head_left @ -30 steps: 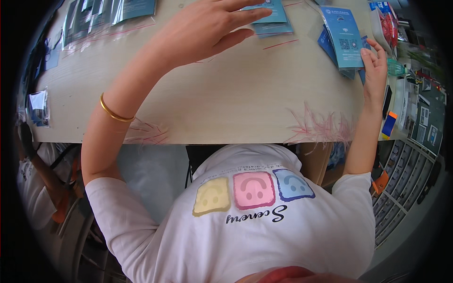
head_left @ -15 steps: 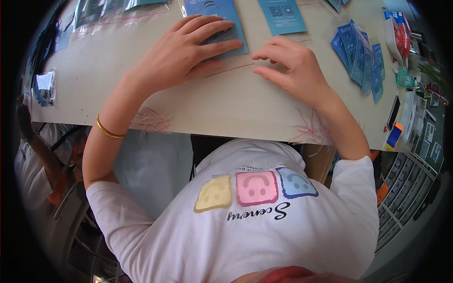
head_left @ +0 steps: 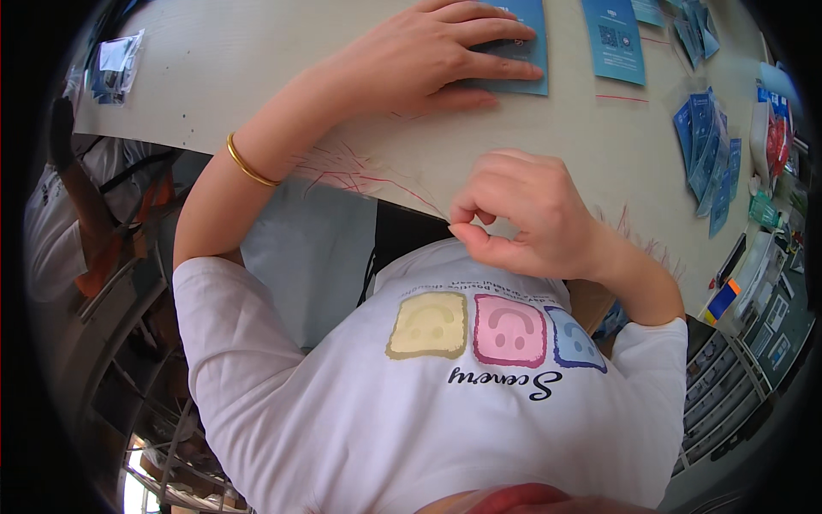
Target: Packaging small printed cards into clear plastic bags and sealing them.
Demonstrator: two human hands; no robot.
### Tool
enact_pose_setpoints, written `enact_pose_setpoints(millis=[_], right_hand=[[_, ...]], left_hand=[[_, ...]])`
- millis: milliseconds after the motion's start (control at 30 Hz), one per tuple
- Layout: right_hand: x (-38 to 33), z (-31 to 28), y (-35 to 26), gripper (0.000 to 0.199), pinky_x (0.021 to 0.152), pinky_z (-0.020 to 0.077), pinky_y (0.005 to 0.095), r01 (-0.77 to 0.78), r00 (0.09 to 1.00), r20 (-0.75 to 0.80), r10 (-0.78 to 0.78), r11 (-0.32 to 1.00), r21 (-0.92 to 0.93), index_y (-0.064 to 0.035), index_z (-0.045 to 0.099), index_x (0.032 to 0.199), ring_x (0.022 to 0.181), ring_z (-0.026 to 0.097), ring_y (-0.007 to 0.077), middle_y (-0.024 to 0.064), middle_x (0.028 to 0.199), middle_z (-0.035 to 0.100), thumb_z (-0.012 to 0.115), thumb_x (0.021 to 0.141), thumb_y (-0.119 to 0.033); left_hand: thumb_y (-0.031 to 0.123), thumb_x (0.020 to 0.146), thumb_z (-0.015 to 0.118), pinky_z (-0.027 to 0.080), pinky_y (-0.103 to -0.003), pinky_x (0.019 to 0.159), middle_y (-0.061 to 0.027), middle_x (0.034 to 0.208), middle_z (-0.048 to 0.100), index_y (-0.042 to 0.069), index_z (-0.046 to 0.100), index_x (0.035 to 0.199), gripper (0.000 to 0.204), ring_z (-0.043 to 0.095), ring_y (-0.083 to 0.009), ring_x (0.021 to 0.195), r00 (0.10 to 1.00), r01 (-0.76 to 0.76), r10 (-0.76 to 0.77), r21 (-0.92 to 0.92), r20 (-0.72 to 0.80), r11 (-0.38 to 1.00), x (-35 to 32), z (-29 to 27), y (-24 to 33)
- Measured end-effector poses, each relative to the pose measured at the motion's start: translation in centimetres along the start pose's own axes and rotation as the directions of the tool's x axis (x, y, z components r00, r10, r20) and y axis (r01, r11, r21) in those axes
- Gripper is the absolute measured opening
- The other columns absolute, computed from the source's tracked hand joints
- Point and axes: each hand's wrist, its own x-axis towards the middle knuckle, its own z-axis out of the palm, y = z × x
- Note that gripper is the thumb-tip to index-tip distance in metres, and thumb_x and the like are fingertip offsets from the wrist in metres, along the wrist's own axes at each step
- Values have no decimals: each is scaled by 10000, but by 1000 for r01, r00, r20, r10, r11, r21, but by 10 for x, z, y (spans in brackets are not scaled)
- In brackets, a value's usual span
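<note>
My left hand [head_left: 428,60] lies flat with fingers spread on a blue printed packet [head_left: 524,75] at the table's far side. Closer to me, my right hand [head_left: 531,210] is closed in a pinch just over the table's front edge. Between its thumb and forefinger is the end of a thin clear strip with a red line [head_left: 409,190]. That strip runs left toward a tangle of similar strips [head_left: 338,167] on the front edge. A second blue packet [head_left: 615,43] lies to the right of the first. Part of the first packet is hidden under my left hand.
Overlapping blue packets [head_left: 706,154] lie at the right, with further packets [head_left: 695,34] behind them. Small clear-wrapped packets [head_left: 116,68] sit at the far left. More strips [head_left: 651,244] hang on the front edge by my right forearm. Another person's arm [head_left: 81,201] is at left.
My right hand has come back toward my body and closed in a pinch on the strip. The view has shifted left; my left hand still rests on the packet.
</note>
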Motion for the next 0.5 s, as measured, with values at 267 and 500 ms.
enact_pose_setpoints(millis=[267, 500], right_hand=[[44, 51, 17, 95, 597, 487, 366, 112, 978, -118, -172, 909, -400, -78, 697, 823, 691, 616, 248, 44, 749, 620, 775, 777, -49], [31, -12, 40, 170, 580, 490, 331, 73, 893, -336, -300, 833, -548, -138, 718, 836, 724, 609, 201, 8, 764, 570, 833, 713, -151]], left_hand=[[314, 931, 666, 358, -475, 1142, -141, 1482, 518, 217, 612, 1429, 509, 471, -346, 1374, 999, -46, 44, 376, 14, 925, -4, 2, 7], [286, 868, 697, 351, -475, 1150, -142, 1478, 520, 186, 641, 1387, 531, 468, -350, 1375, 990, -43, 22, -147, -141, 988, -7, 10, -7]])
